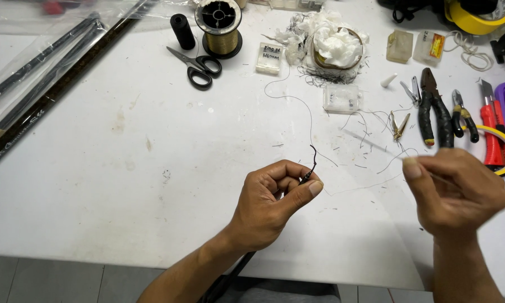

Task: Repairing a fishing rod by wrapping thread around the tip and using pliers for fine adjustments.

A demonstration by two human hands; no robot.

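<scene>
My left hand (pixel 275 196) sat just below the centre of the frame, thumb and forefinger pressed together on a small dark piece (pixel 307 177), the tip of a thin black rod that ran down under my wrist toward the lower edge. A short dark wire end (pixel 313 155) stood up out of that pinch, nearly upright, with a slight kink.

My right hand (pixel 460 191) was at the lower right, raised a little, fingers closed on a pale thin line (pixel 370 145); the pinch itself was partly blurred. The line's long axis ran up and to the left from that grip, and a fainter strand sagged back toward the left hand. Whether it was joined at the dark piece I could not tell.

So the rod tip lay to the left of the right grip, the two hands well apart, the line between them.

On the white tabletop (pixel 151 168): scissors (pixel 196 66) at upper centre, black-handled pliers (pixel 434 109) just above the right hand.
</scene>
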